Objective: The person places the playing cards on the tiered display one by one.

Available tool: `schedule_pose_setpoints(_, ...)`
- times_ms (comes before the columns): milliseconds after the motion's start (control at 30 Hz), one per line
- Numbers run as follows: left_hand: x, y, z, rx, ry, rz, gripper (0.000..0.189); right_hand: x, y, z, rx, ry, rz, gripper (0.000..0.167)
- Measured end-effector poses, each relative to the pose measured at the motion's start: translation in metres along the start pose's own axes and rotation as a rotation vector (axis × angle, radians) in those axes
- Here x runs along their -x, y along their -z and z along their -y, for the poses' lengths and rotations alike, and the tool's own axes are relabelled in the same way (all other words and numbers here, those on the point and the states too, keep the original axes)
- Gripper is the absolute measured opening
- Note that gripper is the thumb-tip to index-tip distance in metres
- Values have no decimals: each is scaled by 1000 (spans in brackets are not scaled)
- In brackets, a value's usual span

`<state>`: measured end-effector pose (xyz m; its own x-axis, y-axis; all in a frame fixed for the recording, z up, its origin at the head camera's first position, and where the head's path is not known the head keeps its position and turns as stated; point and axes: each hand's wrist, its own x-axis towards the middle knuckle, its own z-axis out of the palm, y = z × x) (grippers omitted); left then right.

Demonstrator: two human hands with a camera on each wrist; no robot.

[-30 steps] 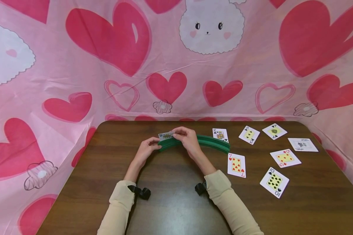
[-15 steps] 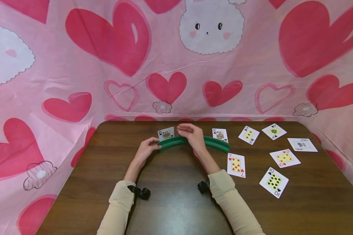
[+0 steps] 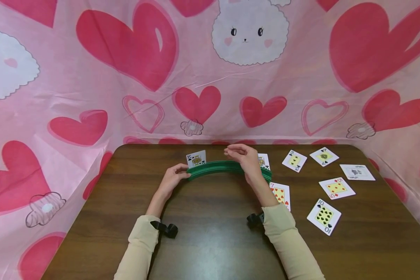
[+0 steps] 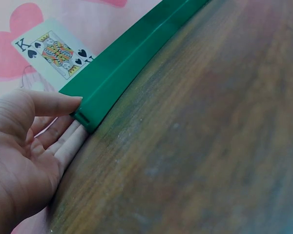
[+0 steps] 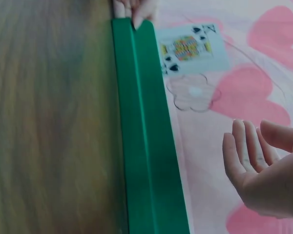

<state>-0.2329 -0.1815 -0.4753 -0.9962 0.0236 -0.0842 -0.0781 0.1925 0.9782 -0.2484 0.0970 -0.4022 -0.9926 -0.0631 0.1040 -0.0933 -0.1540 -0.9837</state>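
Note:
A curved green card holder [image 3: 215,167] stands on the table, its left end pinched between the thumb and fingers of my left hand [image 3: 172,179]. Upright in the holder near that end is a king of spades [image 4: 56,53]; the right wrist view shows this king [image 5: 188,48] too. My right hand [image 3: 246,160] hovers above the right part of the holder, holding nothing, its fingers [image 5: 254,146] loosely bent and apart from the thumb. Behind the holder's right end another king card [image 3: 263,160] lies partly covered by hand and holder. The right forearm covers part of a seven of hearts [image 3: 281,194].
Several cards lie face up on the right side of the brown wooden table [image 3: 203,233], among them a ten of spades [image 3: 324,216], a five of diamonds [image 3: 336,188] and an ace [image 3: 324,156]. A pink cloth [image 3: 182,132] with hearts hangs behind the table.
The right hand has let go of the king of spades, which now stands in the holder, and has moved right along the holder. My left hand keeps its grip on the left end.

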Motion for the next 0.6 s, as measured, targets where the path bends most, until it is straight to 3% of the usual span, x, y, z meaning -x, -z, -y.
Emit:
schedule_pose_setpoints(267, 0, 0, 0, -10, 3, 3, 33, -4, 20, 10, -85, 6, -46, 35)
schedule_pose_setpoints(600, 0, 0, -1, -12, 6, 11, 33, -9, 50, 14, -131, 21, -141, 21)
